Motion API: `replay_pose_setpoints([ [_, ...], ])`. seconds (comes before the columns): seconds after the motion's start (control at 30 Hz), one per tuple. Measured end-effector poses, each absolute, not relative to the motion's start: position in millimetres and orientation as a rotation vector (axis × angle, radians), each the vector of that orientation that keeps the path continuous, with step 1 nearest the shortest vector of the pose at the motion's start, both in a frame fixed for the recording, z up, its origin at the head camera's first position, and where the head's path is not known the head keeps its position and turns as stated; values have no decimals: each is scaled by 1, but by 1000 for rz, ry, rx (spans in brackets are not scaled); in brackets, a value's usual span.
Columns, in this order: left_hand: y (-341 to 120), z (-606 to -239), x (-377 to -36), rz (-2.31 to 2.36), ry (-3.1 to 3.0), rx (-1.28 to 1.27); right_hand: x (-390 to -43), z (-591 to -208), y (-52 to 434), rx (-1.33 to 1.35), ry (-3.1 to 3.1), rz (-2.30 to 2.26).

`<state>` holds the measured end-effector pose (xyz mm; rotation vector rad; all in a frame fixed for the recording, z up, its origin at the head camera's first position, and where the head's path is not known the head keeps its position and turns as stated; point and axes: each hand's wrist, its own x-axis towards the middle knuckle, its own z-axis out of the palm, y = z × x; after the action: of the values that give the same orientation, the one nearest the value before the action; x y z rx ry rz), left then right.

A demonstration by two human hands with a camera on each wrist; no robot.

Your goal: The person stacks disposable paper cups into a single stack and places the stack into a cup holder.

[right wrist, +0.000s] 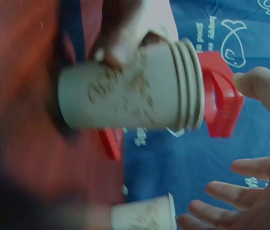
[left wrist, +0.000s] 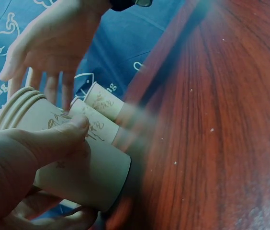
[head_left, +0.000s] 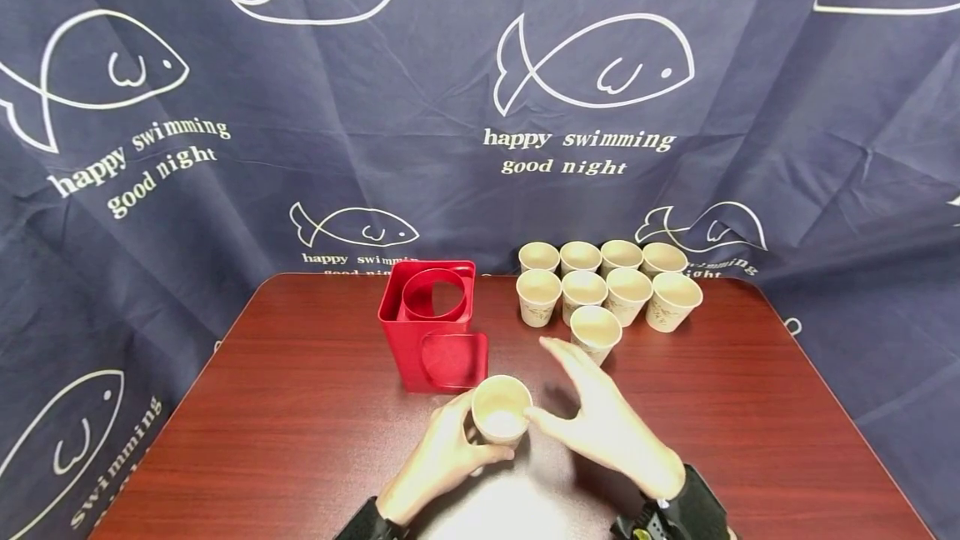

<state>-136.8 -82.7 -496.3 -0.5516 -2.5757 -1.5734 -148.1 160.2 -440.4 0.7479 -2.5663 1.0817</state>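
Observation:
My left hand (head_left: 450,444) grips a small nested stack of paper cups (head_left: 501,409) near the table's front. Several stacked rims show in the left wrist view, where the thumb lies along the printed side of the cups (left wrist: 84,163). My right hand (head_left: 607,415) is spread just right of the stack, its thumb close to the rim and its palm without a cup. Beyond its fingertips stands a single paper cup (head_left: 596,332), in front of two rows of cups. In the right wrist view the fingers (right wrist: 219,191) are extended and apart.
A red box-shaped holder (head_left: 429,340) with a round opening on top and a front flap stands left of the cups. Two rows of paper cups (head_left: 628,294) stand at the back right of the wooden table (head_left: 285,407). A blue fish-print cloth (head_left: 420,123) hangs behind.

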Motion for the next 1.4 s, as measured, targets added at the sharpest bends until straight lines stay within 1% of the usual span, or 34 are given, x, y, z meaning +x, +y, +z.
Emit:
replay_pose_setpoints([
  [0.23,-82,-496,-136,-1571,-2579,-547,-159,-428,178,654,-2525,840],
  [0.37,-82,-495,-137,-1588,-2578,-546,-171,-426,190,652,-2444,663],
  [0.7,-82,-495,-136,-1608,-2586,-540,-193,-433,214,624,-2313,475],
  [0.9,-82,-495,-136,-1612,-2586,-535,-199,-445,222,590,-2340,443],
  [1.4,-83,-497,-137,-1630,-2583,-538,-206,-463,224,492,-2547,549],
])
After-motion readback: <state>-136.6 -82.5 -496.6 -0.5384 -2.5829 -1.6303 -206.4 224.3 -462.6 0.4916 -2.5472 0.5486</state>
